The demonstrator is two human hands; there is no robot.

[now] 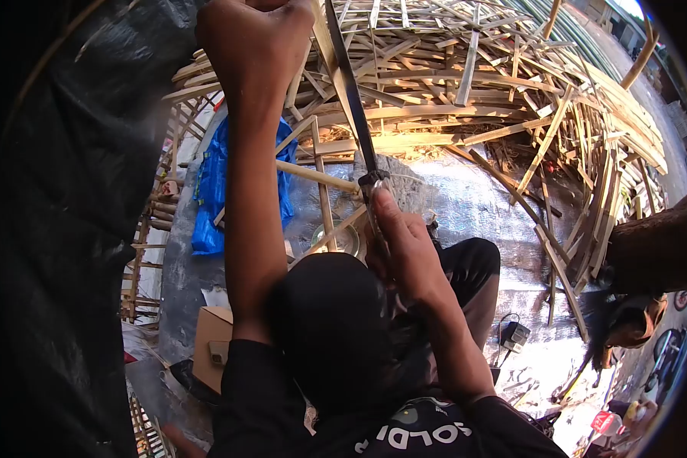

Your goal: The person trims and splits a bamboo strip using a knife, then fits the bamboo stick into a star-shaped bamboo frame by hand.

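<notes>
My right hand [401,248] is wrapped around the handle of a long knife, thumb toward the blade. Its dark, narrow blade [349,80] points up and away, past the top edge. Flat along the blade's left side lies a pale bamboo strip [332,61]. My left hand [256,30] is closed at the upper end of that strip; its fingers are partly cut off by the frame's top. Beneath the knife's guard, a grey block [404,187] stands in front of my knees.
A large heap of split bamboo strips [435,114] spreads across the far side. A blue plastic bag [210,206] lies left of my arm, a cardboard box [210,351] nearer. A small black device [515,336] sits on the right. Black sheeting [61,229] hangs at left.
</notes>
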